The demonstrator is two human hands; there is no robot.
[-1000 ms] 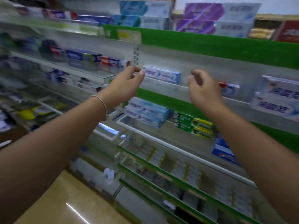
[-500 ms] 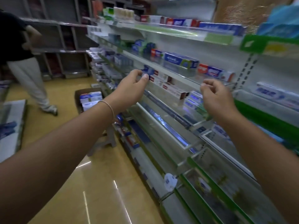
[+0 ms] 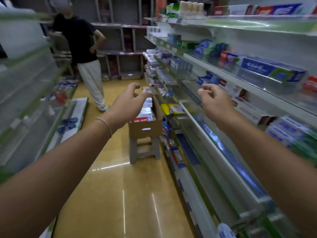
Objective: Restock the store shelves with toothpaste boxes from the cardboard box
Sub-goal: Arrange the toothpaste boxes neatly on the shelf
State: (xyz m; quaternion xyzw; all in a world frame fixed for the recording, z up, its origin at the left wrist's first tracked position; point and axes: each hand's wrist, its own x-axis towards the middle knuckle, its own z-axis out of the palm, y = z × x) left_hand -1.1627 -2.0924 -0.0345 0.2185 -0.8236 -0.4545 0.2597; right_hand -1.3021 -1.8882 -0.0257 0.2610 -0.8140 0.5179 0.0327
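A shop aisle runs ahead over a glossy yellow floor, shelves on my right. My left hand and right hand hang loosely curled, holding nothing. The cardboard box of toothpaste boxes sits on a stool beyond my left hand.

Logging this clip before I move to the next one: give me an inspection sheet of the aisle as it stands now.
Surface: glossy yellow floor; stool carries the cardboard box.
Job's things: cardboard box open, toothpaste boxes inside; shelves on the right partly stocked.
Clutter: yellow packet on a shelf beside the box; blue packs on the low left shelf.
Hands: left hand and right hand raised, fingers loosely curled, holding nothing.
Cables: nothing seen.
Surroundings: a person stands up the aisle; image edges blurred.
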